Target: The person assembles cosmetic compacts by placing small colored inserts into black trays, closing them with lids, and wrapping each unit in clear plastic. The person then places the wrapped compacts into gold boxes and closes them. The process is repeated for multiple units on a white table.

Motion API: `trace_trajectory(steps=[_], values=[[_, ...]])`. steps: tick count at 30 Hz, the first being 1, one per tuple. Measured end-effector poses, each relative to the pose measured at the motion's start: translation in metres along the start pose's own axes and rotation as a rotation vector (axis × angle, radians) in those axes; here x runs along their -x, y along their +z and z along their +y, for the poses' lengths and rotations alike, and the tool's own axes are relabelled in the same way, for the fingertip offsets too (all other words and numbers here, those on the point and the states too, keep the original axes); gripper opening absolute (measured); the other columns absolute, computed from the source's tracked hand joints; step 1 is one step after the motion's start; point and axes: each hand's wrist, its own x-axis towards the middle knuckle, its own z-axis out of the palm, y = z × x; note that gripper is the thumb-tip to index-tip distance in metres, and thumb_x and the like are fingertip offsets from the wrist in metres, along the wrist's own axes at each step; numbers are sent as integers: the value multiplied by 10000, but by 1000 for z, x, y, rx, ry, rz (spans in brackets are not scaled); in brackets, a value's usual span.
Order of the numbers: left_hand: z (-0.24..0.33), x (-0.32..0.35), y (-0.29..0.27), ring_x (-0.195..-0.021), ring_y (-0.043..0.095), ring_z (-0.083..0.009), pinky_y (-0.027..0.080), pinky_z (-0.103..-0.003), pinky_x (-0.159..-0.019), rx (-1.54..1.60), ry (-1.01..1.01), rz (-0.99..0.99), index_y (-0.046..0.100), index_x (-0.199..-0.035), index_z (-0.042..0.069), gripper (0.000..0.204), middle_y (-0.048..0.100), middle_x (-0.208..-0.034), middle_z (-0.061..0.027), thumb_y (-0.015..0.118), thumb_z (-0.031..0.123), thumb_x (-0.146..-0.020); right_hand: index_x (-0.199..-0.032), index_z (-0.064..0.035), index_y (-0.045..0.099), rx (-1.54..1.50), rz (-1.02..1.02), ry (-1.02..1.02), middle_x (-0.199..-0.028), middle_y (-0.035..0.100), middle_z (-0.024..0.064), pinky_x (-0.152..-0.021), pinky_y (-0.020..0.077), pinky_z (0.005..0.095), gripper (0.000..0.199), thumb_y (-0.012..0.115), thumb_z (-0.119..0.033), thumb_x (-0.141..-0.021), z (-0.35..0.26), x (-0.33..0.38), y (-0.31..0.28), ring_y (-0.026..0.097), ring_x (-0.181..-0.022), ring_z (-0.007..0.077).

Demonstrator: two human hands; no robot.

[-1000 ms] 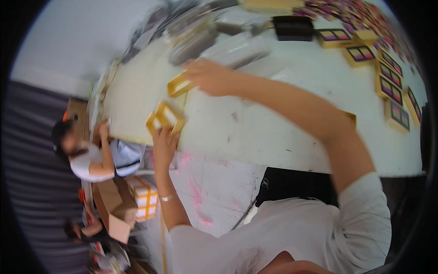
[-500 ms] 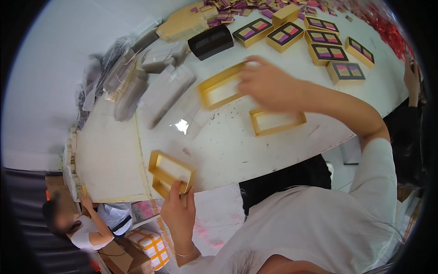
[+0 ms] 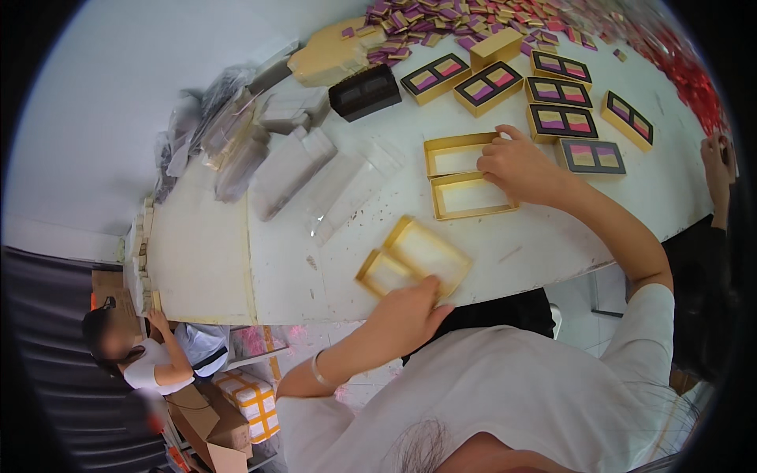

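My left hand [image 3: 406, 319] is closed on the near edge of a gold open frame [image 3: 432, 251], low over the table's front edge. That frame looks parted into a larger and a smaller section; motion blurs it. Farther off, my right hand [image 3: 524, 167] grips the right end of a gold box frame [image 3: 465, 143] with thumb and fingers. A second gold box frame [image 3: 473, 197] lies directly against its near side, its far right corner hidden by the hand. Filled gold boxes [image 3: 563, 122] with black trays of purple, pink and gold pieces stand just beyond my right hand.
Clear plastic covers [image 3: 292, 169] lie at the left, with a black tray stack [image 3: 364, 93] behind. Purple and gold pieces [image 3: 426, 20] heap at the far edge, near red wrappers [image 3: 686, 87]. One person [image 3: 162, 359] works at lower left; another person's hand [image 3: 716, 162] shows at far right.
My right hand has moved right and nearer, setting its frame against the other one. My left hand has carried its frame to the right, away from the table's left part.
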Motion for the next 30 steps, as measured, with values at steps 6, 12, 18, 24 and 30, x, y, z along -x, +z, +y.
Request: trace_trajectory(steps=[6,12,18,24,30], values=[[36,-66,-10,-678,615,-349,479,-385,-600,124,74,-81,408,-1244,-75,513,624,-798,-235,599,223,-873,-926,-18,615,-284,47,-5,-880,586,117,-939,388,435,162,628,-127,-807,18,-22,-33,562,-909,283],[28,-56,-50,-690,637,-242,505,-318,-626,320,120,-38,441,-1283,15,481,645,-903,-162,605,221,-881,-922,-12,609,-207,580,-149,-938,577,100,-812,439,381,147,617,-91,-799,28,-133,-12,538,-932,290],[-44,-116,-104,-665,564,-121,475,-241,-608,251,172,296,605,-1092,53,292,632,-830,-53,640,205,-846,-799,-26,593,179,229,-133,-863,556,82,-795,442,381,95,641,-78,-735,35,-200,4,532,-902,283],[-66,-151,-135,-735,577,-203,462,-315,-659,127,70,534,612,-1050,44,371,632,-859,-89,725,227,-748,-764,-8,555,-217,439,-52,-873,541,133,-783,430,399,155,665,-111,-727,45,-191,-10,522,-922,330],[-64,-149,-164,-993,507,-248,440,-340,-817,-454,649,1066,545,-1176,117,615,528,-1112,-75,800,222,-627,-1099,-28,561,-832,26,88,-994,562,54,-743,421,276,325,594,-275,-891,30,-117,-91,513,-862,154]])
